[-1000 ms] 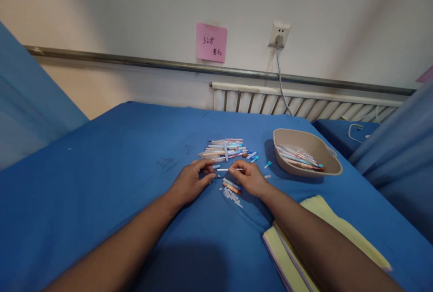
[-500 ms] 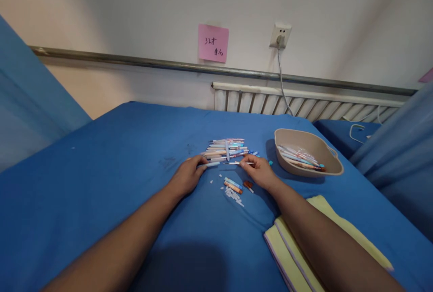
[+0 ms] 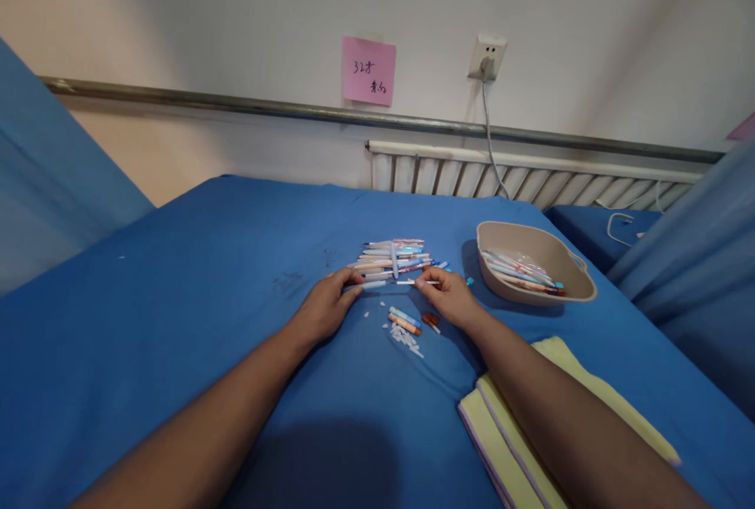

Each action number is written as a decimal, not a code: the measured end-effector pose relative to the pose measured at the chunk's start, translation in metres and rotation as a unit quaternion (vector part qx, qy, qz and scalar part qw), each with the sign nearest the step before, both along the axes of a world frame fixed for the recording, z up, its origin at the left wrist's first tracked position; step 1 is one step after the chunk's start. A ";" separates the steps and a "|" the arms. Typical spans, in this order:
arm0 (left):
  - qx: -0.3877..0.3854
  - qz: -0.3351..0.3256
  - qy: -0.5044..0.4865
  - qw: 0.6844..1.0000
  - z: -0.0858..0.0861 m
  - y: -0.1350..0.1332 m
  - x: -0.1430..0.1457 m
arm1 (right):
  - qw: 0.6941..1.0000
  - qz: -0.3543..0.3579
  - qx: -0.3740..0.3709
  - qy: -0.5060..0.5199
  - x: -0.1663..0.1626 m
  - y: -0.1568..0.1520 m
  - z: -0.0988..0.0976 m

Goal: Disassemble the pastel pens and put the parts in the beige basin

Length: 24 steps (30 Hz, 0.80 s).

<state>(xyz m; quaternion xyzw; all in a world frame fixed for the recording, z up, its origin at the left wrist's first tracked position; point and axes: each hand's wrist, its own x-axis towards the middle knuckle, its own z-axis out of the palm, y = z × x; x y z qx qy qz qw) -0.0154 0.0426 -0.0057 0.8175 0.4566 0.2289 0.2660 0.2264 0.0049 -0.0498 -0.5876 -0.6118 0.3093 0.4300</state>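
My left hand [image 3: 326, 306] pinches a pale blue pen barrel [image 3: 373, 285], held level just above the blue cloth. From the other side my right hand [image 3: 451, 296] grips a thin white pen refill [image 3: 406, 282] between thumb and fingers. The refill's tip points left, in line with the barrel's end; whether it has entered is too small to tell. Behind both hands lies a pile of pens [image 3: 392, 257], with one pen across the others. Closer to me are loose blue and orange pen parts [image 3: 404, 323], small white pieces [image 3: 404, 337] and brown parts [image 3: 431, 321].
On the right stands a beige basket [image 3: 581, 289] with bagged pens [image 3: 522, 271] inside. A folded yellow towel [image 3: 501, 430] lies under my right forearm. Beyond the blue-covered table [image 3: 177, 257] are a radiator [image 3: 436, 175], a metal rail [image 3: 265, 108] and a wall socket [image 3: 487, 57].
The white refill and the blue barrel have come closer, so the gap between their ends has nearly closed. Both hands keep their grips. The view has shifted slightly.
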 end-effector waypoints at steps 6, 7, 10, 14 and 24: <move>0.018 -0.013 0.014 1.000 0.001 -0.002 0.000 | 1.000 0.000 -0.002 -0.008 -0.001 -0.001 0.002; 0.022 -0.014 0.016 1.000 0.001 -0.002 0.000 | 1.000 0.000 -0.002 -0.012 -0.001 -0.001 0.002; 0.040 -0.012 0.021 0.999 -0.001 -0.002 -0.001 | 1.000 0.005 0.013 -0.023 -0.001 -0.003 0.003; 0.053 -0.013 0.026 0.998 -0.002 -0.002 -0.001 | 0.998 0.010 0.029 -0.054 -0.003 -0.006 0.005; -0.060 -0.089 -0.060 0.992 -0.004 -0.018 0.012 | 0.990 0.121 0.067 0.008 -0.023 -0.023 0.026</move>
